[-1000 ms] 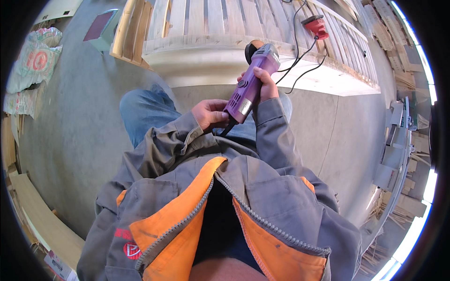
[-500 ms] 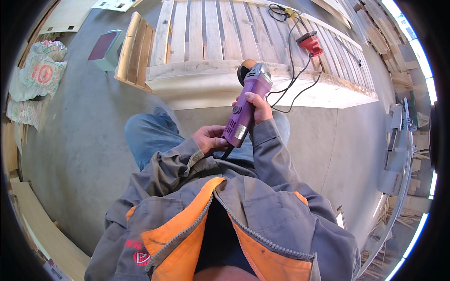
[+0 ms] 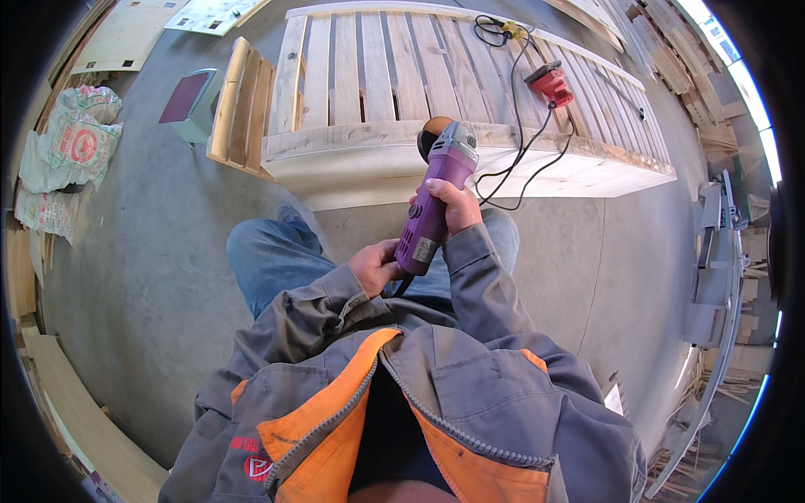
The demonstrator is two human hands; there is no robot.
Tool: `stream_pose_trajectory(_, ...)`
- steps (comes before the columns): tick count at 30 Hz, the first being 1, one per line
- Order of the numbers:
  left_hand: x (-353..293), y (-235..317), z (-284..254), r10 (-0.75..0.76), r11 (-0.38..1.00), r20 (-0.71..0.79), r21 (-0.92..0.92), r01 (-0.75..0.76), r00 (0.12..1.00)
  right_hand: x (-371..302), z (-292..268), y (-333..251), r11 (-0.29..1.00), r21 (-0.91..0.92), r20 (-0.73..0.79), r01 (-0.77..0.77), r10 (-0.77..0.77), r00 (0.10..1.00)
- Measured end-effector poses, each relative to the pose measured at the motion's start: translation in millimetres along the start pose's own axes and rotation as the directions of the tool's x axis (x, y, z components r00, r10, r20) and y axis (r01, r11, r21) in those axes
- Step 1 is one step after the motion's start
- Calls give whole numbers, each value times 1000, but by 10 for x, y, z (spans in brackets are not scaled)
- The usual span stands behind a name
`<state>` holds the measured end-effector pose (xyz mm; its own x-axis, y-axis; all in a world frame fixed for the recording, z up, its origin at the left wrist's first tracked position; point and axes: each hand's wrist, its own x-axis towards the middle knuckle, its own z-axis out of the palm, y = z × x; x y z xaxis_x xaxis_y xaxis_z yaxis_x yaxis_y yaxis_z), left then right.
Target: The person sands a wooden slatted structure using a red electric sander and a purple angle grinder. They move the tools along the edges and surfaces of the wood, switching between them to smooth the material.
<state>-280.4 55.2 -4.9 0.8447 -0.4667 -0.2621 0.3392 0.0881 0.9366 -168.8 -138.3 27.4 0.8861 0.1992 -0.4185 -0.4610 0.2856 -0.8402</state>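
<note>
A purple angle grinder (image 3: 432,205) with a silver head and an orange-brown disc is held in front of me, tilted with its disc end away from me. My right hand (image 3: 455,204) wraps round its body just below the head. At the rear end, beside the black cord, my left hand (image 3: 377,267) grips the housing; some of its fingers are hidden under the tool. The disc (image 3: 435,132) overlaps the near edge of a slatted wooden frame (image 3: 352,136) in the view; whether they touch I cannot tell.
On the slats lies a red power sander (image 3: 553,84) with a black cord, near a yellow plug (image 3: 513,31). A small stool (image 3: 189,102) stands left of the frame. White sacks (image 3: 80,142) sit at far left; stacked boards (image 3: 671,50) line the right.
The grinder has shifted slightly left and toward me, still in both hands. The frame sits a little lower in the view.
</note>
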Motion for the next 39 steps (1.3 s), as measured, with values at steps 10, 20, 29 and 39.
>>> stream_pose_trajectory(10, -46, 57, -1, -24, 999, 58, 44, 22, 998, -22, -2, 23, 1000, 4, 21, -13, 13, 1000)
stream_pose_trajectory(20, -57, 97, 83, -22, 996, 11, 84, 21, 1000, -116, -10, -46, 993, 111, 26, -44, 41, 999)
stream_pose_trajectory(29, -67, -50, 16, -18, 1000, 39, 24, 17, 999, -60, 107, -35, 997, -59, 18, 52, -51, 999)
stream_pose_trajectory(39, -249, 133, -8, -106, 975, -532, -220, -17, 840, 130, 992, 462, 922, -379, 215, 80, 4, 977)
